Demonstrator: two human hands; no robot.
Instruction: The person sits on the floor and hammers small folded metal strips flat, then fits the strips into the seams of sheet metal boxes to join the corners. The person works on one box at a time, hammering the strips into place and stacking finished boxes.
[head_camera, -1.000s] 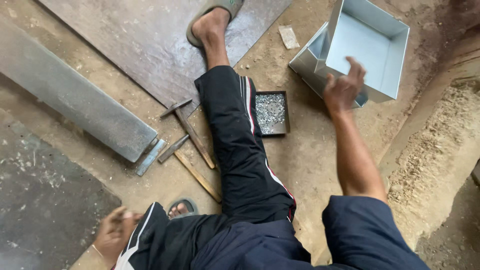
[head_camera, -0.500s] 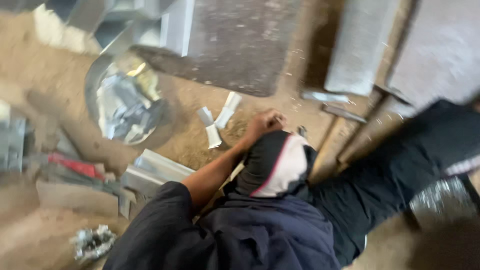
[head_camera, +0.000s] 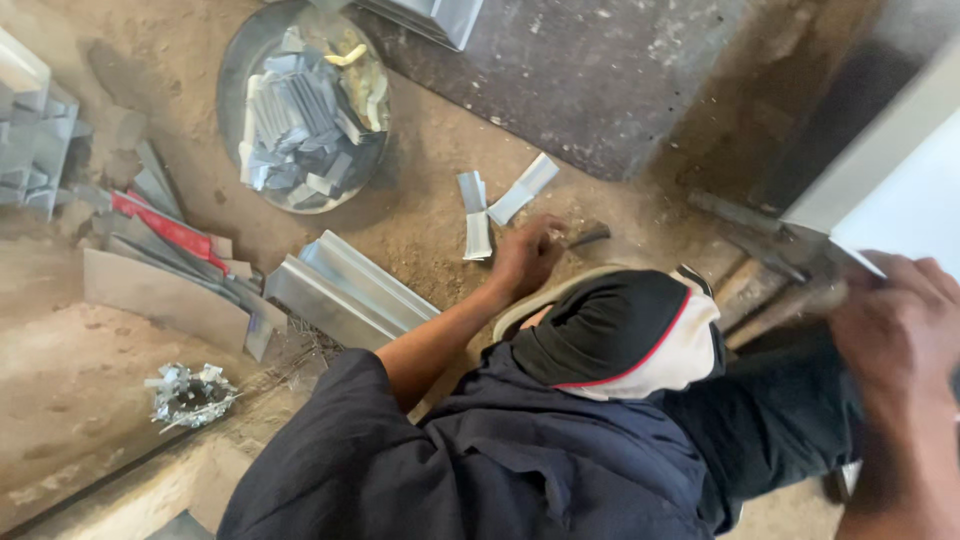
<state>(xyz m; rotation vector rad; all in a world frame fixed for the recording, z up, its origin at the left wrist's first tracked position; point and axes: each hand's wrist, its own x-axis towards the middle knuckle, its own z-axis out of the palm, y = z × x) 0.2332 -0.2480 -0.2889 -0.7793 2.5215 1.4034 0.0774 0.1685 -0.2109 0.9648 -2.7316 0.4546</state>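
While the left hand (head_camera: 525, 255) presses the dirt floor (head_camera: 420, 215), the right hand (head_camera: 900, 320) grips a white panel (head_camera: 900, 190).

The floor (head_camera: 90, 370) is packed earth, rough, dusty and matt. The strips (head_camera: 505, 205) look like thin sheet metal, pale grey with a dull sheen, and the folded channel (head_camera: 345, 295) has the same smooth, faintly glossy finish. The pan (head_camera: 300, 110) holds similar metal offcuts. The sheet (head_camera: 590, 70) is dark, scuffed metal. The trousers (head_camera: 480, 470) are matt dark cloth. The box (head_camera: 890, 180) is blurred, probably smooth grey metal.
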